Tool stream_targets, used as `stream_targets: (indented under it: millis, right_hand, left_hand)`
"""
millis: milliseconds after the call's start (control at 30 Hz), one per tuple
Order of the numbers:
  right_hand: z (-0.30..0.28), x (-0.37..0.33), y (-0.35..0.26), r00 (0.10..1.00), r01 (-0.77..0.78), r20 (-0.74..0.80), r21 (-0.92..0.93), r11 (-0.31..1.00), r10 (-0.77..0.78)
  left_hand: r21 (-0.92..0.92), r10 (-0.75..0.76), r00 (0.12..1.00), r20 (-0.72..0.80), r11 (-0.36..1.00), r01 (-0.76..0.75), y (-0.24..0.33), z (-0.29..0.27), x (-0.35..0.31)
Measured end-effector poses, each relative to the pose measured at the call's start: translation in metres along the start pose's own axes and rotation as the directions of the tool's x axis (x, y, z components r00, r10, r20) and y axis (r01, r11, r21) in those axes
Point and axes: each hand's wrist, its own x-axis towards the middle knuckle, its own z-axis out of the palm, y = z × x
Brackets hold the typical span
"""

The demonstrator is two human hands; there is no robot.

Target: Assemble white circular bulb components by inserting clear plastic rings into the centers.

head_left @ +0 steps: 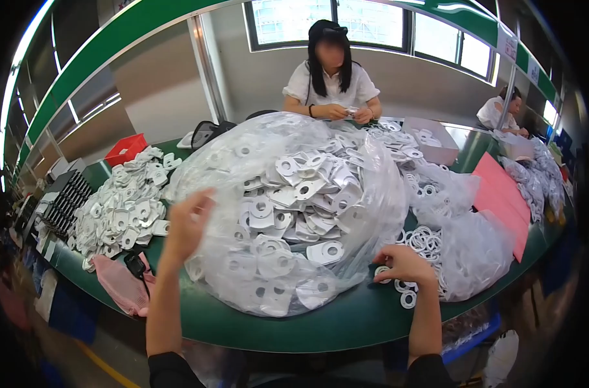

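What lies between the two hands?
In the head view, an open clear plastic bag full of white parts lies between left hand and right hand.

Red bin (130, 156), black trays (65, 202), perhaps

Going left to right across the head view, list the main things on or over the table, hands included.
Black stack, pink cloth, left hand, central heap of white parts, right hand, pink sheet.
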Motion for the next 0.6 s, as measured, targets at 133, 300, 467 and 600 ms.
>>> stream_targets:
  millis: [133, 300, 467, 600]
  right_hand:
    - [0.015, 0.003, 0.0, 0.986, 0.153, -0.055, -0.103, 0.983, -0.159]
    - [0.005, -0.002, -0.002, 0.999, 0.042, 0.013, -0.101, 0.994, -0.041]
    - [-0.007, -0.007, 0.003, 0.98, 0.148, -0.134, 0.008, 0.989, -0.145]
    - [-0.011, -0.009, -0.008, 0.972, 0.194, -0.149, 0.078, 0.978, -0.182]
  left_hand:
    - [0.102, 0.348, 0.905, 0.244, 0.919, -0.381, 0.024, 0.066, -0.023]
    - [0.234, 0.198, 0.838, 0.508, 0.905, -0.355, 0.018, 0.087, -0.039]
    - [0.369, -0.074, 0.848, 0.525, 0.918, -0.148, 0.048, 0.07, -0.064]
    - [0.407, -0.135, 0.889, 0.438, 0.912, -0.062, 0.042, 0.087, -0.083]
